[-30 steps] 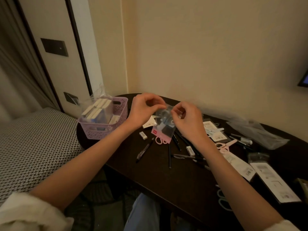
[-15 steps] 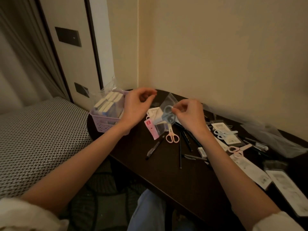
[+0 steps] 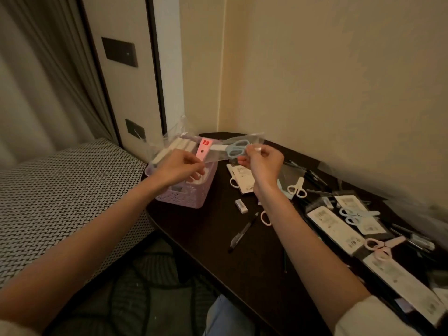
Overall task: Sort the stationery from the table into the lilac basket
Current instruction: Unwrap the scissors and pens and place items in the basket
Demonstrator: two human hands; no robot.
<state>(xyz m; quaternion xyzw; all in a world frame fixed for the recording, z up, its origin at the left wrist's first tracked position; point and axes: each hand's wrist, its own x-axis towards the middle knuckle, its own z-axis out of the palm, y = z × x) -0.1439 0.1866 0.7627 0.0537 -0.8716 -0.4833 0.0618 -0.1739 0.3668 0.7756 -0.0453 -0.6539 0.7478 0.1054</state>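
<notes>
A clear packet with blue-handled scissors [image 3: 234,147] and a pink card end is held level above the lilac basket [image 3: 191,197]. My left hand [image 3: 180,167] pinches its pink end over the basket. My right hand [image 3: 263,162] pinches the other end by the scissor handles. The basket stands at the dark table's [image 3: 218,238] left end and holds several white boxes in plastic wrap [image 3: 169,151]. Loose on the table lie a white eraser [image 3: 241,206], a black pen [image 3: 242,232], white scissors [image 3: 297,189], pink scissors [image 3: 380,246] and packaged blue scissors [image 3: 354,215].
A bed with a woven black-and-white cover [image 3: 60,202] adjoins the table's left side. White packaging cards [image 3: 337,229] and dark pens [image 3: 412,236] crowd the table's right part. A cream wall [image 3: 339,93] runs behind the table. A crumpled clear bag [image 3: 424,209] lies at the far right.
Both hands carried the scissors packet left, from over the table's middle to above the basket. The packet turned from hanging to lying level, and my left hand took hold of its pink end.
</notes>
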